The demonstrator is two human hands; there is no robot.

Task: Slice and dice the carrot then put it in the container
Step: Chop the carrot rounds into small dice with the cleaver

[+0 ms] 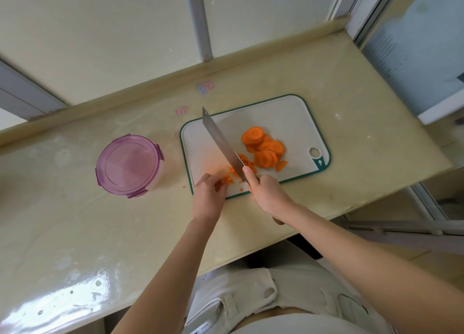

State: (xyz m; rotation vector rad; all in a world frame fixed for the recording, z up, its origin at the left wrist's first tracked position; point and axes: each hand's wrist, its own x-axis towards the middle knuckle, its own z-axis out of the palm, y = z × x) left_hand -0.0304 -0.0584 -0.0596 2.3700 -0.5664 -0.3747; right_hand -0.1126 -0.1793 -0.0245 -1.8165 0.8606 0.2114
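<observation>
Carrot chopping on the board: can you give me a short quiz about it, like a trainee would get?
1. True or false: the container stands open, its lid off.
2. Which hand grips the knife? A) left B) right
3. Fill in: the round carrot slices lie on the ___.
Key: 1 false, the lid is on; 2 B, the right hand, while the left hand holds carrot bits; 3 cutting board.

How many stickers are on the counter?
2. The pink-and-purple sticker sits near the back edge of the counter, behind the cutting board. The pink sticker sits just left of the tip of the knife. Others may be hidden.
</observation>
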